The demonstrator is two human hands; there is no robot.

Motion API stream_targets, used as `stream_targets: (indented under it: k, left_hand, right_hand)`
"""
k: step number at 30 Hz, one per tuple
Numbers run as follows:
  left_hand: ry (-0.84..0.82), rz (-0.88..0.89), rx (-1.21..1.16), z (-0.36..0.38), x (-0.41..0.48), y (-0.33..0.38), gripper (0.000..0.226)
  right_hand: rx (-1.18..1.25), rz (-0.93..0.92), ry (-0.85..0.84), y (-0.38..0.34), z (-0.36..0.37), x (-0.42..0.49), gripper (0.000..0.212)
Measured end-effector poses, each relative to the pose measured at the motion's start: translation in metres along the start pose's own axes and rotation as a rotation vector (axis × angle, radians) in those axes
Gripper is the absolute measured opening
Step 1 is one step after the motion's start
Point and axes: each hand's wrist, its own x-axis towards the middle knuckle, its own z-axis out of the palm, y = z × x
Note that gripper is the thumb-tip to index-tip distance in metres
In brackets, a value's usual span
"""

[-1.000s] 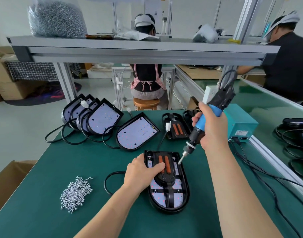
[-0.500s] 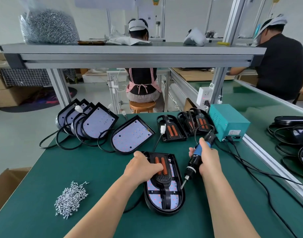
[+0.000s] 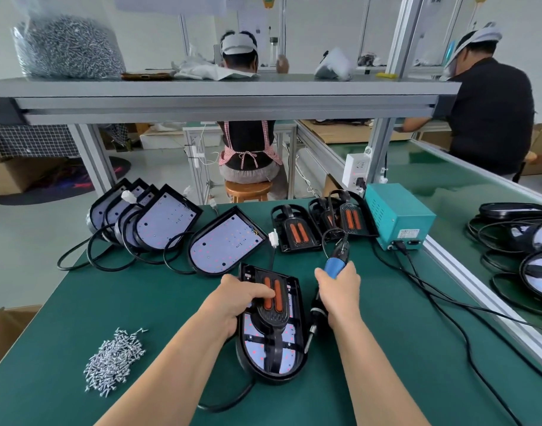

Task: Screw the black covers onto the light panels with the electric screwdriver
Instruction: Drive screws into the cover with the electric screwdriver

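Black cover point(image 3: 271, 305) sits on the mid-bench light panel point(image 3: 269, 355), left hand point(image 3: 233, 302) fingers curled together clamping it, right hand point(image 3: 340, 290) wrapped round the electric screwdriver point(image 3: 332, 267), bit at the right rim; probably mid-screwing, bare panels point(image 3: 226, 241) behind untouched.

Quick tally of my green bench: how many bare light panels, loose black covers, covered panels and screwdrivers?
Bare white-faced light panels: 5 (four leaning, one flat)
Loose black plastic covers with orange strips: 3
Light panel with black cover on it: 1
Blue-handled electric screwdriver: 1
Total: 10
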Motion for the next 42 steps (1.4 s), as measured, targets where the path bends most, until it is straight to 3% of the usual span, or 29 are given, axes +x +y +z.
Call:
stream_targets:
  k: [4,11,13,15,18,20,24,26,32,38,42]
  left_hand:
    - [-0.024,0.044,0.028,0.000,0.001,0.004,0.080]
    - [-0.054,0.082,-0.014,-0.010,0.009,0.011,0.095]
    - [-0.073,0.058,-0.077,-0.016,0.011,0.006,0.082]
    - [-0.096,0.029,-0.145,-0.019,0.008,0.003,0.051]
    - [-0.180,0.037,-0.204,-0.023,0.010,-0.002,0.023]
    - [-0.220,0.043,-0.233,-0.024,0.009,-0.003,0.019]
    - [-0.266,0.032,-0.306,-0.021,0.005,-0.006,0.021]
    - [-0.263,0.036,-0.312,-0.017,0.003,-0.005,0.029]
    - [-0.267,0.110,-0.240,-0.004,-0.010,0.010,0.047]
    - [-0.524,0.225,-0.145,0.004,-0.018,0.032,0.064]
    - [-0.705,0.266,-0.131,0.017,-0.016,0.037,0.080]
  right_hand:
    - [-0.216,-0.096,0.049,0.004,0.004,-0.007,0.062]
    - [-0.385,-0.361,0.135,0.006,-0.009,-0.024,0.062]
    - [-0.338,-0.521,0.130,0.001,-0.005,-0.032,0.051]
    - [-0.320,-0.555,0.008,-0.002,0.005,-0.044,0.044]
    - [-0.419,-0.381,-0.229,0.002,0.021,-0.056,0.057]
    - [-0.303,-0.205,-0.335,-0.001,0.024,-0.056,0.062]
    - [0.086,0.032,-0.441,-0.005,0.020,-0.055,0.030]
    - [0.239,0.098,-0.477,-0.001,0.016,-0.057,0.027]
    - [0.549,0.137,-0.632,-0.004,-0.012,-0.057,0.025]
    - [0.692,0.132,-0.596,-0.021,-0.039,-0.056,0.033]
    - [0.755,0.114,-0.541,-0.025,-0.063,-0.054,0.052]
